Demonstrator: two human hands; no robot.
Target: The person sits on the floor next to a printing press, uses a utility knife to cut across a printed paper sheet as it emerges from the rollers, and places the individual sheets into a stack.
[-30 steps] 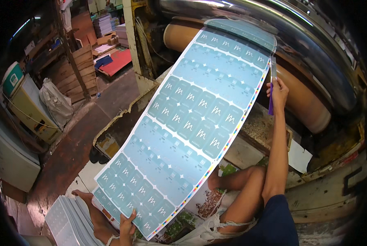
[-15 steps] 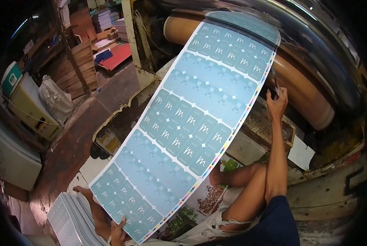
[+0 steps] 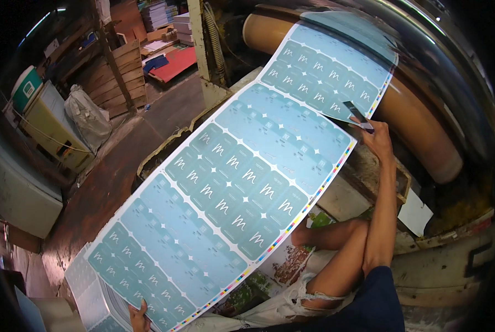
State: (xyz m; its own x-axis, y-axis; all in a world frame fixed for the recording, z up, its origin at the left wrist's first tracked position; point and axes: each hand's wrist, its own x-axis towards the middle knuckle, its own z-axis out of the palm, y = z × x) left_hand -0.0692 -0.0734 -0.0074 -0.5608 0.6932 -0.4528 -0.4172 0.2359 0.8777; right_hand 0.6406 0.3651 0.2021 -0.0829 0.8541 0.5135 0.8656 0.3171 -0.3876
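A long printed sheet point(image 3: 242, 160), pale blue and teal with rows of card shapes, slopes from a dark shiny roller down toward me. My left hand point(image 3: 140, 317) pinches its near edge, thumb on top. My right hand point(image 3: 378, 138) grips a knife with a wide flat blade point(image 3: 355, 112) at the sheet's right edge. A cut beside the knife splits the sheet crosswise, and the near piece's right corner lies apart from the part on the roller. At the cut's left end, I cannot tell whether the two are still joined.
A brown roller point(image 3: 424, 127) lies behind my right hand. Below the near end of the sheet stands a stack of similar printed sheets point(image 3: 87, 288). A white paper point(image 3: 415, 213) hangs at the right. Farther left are a grey sack point(image 3: 87, 119) and a red board point(image 3: 175, 63).
The knife has moved onto the sheet's right edge, and a crosswise cut has opened there. My left hand has drawn the near end down and left, over the stack.
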